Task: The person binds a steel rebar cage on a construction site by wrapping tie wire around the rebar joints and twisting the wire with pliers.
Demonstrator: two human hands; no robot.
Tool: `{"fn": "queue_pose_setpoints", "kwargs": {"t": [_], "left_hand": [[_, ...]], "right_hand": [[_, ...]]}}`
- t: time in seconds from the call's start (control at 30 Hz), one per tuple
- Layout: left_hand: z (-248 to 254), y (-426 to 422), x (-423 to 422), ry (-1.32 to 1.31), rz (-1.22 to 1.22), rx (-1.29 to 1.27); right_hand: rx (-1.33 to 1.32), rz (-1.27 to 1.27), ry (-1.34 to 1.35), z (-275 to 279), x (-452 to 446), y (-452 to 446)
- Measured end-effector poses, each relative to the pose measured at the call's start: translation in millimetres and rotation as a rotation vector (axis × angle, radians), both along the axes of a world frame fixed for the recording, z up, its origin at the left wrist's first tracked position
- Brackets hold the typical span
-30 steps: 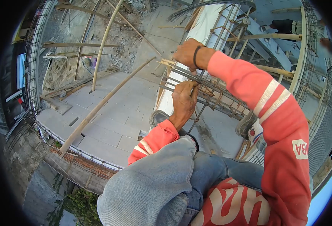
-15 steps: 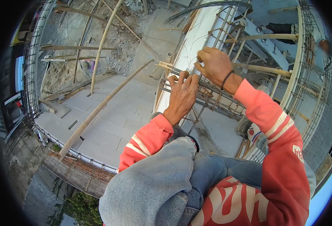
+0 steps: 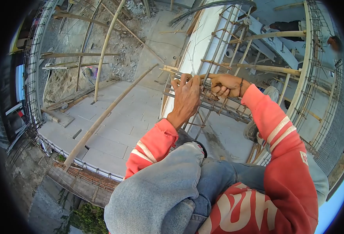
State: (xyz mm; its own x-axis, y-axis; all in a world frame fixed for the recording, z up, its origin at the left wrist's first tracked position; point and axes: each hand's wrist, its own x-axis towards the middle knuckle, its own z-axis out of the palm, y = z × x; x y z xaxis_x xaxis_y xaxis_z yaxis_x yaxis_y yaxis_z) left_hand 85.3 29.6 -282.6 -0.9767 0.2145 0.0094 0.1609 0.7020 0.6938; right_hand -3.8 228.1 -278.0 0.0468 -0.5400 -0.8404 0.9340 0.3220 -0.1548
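My left hand point(image 3: 186, 97) is on the ends of the steel bars, its fingers bent around a thin wire that is hard to make out. Close beside it, my right hand point(image 3: 227, 85) is closed with the index finger reaching toward the left fingertips; what it holds, if anything, is hidden. Under both hands runs a rebar cage point(image 3: 234, 110), crossing a second cage point(image 3: 218, 41) that lies along the white beam form point(image 3: 195, 48). Thin wires rise from near the left fingertips over the white surface.
A bundle of thin rods point(image 3: 207, 8) lies across the top. A wooden pole point(image 3: 109, 111) slants over the block floor point(image 3: 113, 134) at left. Poles and planks cross the opening at right, where another person point(image 3: 324, 33) is partly visible. My shoes rest beside the cage.
My right hand first moved right and off the left hand, then came back down beside it. My left hand shifted slightly up and left, and its fingers changed their bend.
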Motion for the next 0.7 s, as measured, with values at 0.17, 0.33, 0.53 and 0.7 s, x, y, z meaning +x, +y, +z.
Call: {"fn": "queue_pose_setpoints", "kwargs": {"t": [0.17,0.33,0.53,0.7], "left_hand": [[-5.8,-0.1,1.8,-0.005,0.004,-0.019],[-6.7,-3.3,0.9,0.04,0.003,0.022],[-7.0,-12.4,1.9,0.089,-0.003,0.054],[-10.9,-28.8,-3.7,0.078,-0.216,0.079]], "right_hand": [[0.023,-0.078,-0.155,-16.3,0.5,-3.2],[0.383,0.895,1.366,22.8,3.1,-33.5],[0.543,1.127,2.214,44.8,40.9,-14.4],[0.342,1.156,1.79,34.3,27.2,-13.9]]}}
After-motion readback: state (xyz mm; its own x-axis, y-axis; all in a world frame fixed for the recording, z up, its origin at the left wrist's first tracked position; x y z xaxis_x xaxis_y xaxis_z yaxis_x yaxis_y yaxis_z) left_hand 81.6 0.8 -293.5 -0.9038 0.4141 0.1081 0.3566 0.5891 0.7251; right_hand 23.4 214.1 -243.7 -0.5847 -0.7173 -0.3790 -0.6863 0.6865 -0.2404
